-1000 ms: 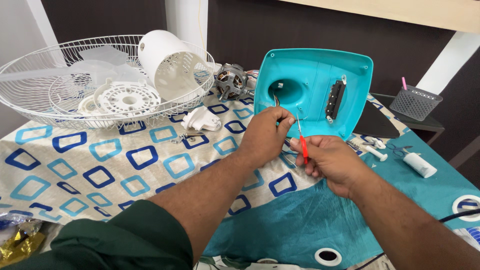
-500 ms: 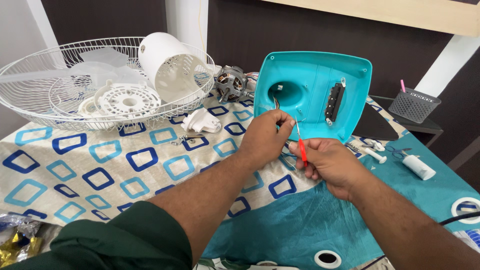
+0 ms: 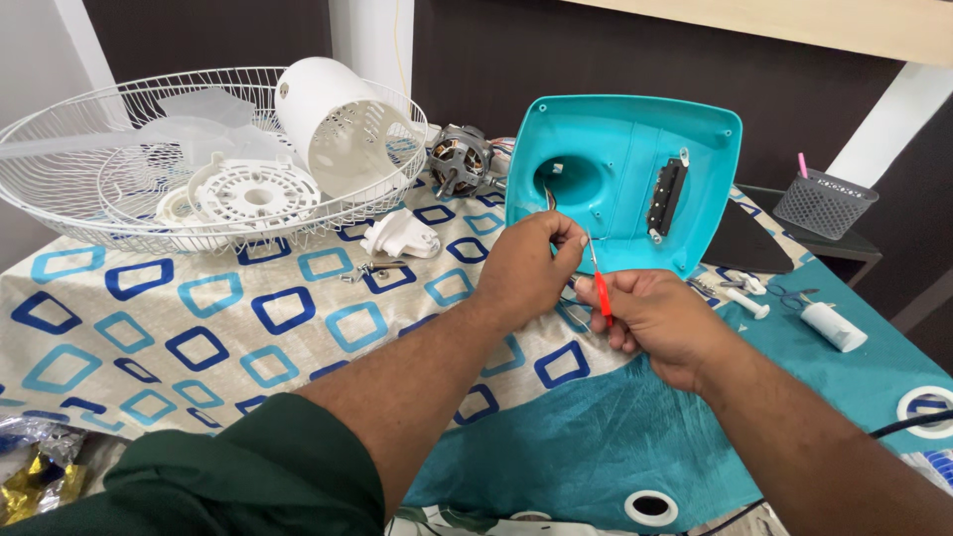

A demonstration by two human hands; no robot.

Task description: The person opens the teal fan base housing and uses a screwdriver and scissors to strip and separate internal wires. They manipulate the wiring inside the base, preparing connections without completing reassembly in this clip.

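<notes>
The left hand, pinched on a thin wire, lies nearer the upright teal fan base, directly beyond both hands, while the right hand grips a red-handled screwdriver whose long axis points up toward that base.

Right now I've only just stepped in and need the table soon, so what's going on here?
A person is working on a taken-apart fan. The right hand holds a small red-handled screwdriver; the left hand pinches something thin by its tip, too small to identify. Both hands are in front of the turquoise fan base, propped upright on the patterned cloth. The wire grille, holding white plastic parts, and the bare motor lie behind.
</notes>
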